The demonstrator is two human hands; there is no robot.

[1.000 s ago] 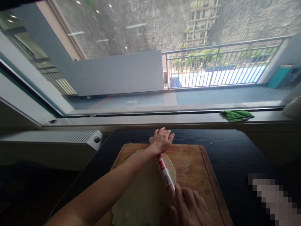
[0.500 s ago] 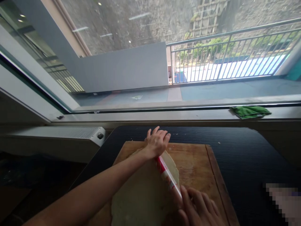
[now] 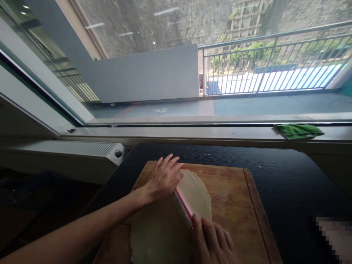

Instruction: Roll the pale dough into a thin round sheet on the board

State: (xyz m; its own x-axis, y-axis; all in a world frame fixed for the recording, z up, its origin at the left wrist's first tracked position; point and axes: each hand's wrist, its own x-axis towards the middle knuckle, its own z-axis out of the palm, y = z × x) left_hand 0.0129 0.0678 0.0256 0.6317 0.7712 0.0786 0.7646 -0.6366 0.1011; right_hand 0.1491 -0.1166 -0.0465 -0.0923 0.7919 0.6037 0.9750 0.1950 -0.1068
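Note:
A wide, flat sheet of pale dough (image 3: 162, 229) lies on a wooden board (image 3: 228, 187). Across the dough runs a slanting roller with red and white markings (image 3: 183, 205). My left hand (image 3: 165, 178) rests palm down over its far end, fingers spread and stretched toward the board's back edge. At the near end my right hand (image 3: 213, 238) lies on the roller with its fingers bent over it. Both ends of the roller are hidden beneath the hands.
The board stands on a black table (image 3: 286, 183) with small crumbs near its back edge. Behind are a windowsill (image 3: 192, 132) with a green cloth (image 3: 298, 131) and, at the left, a white radiator (image 3: 82, 148). A blurred patch (image 3: 335, 234) shows at the lower right.
Both hands and the roller have moved left and a little toward me across the dough. More dough shows to the right of the roller. The view has shifted slightly.

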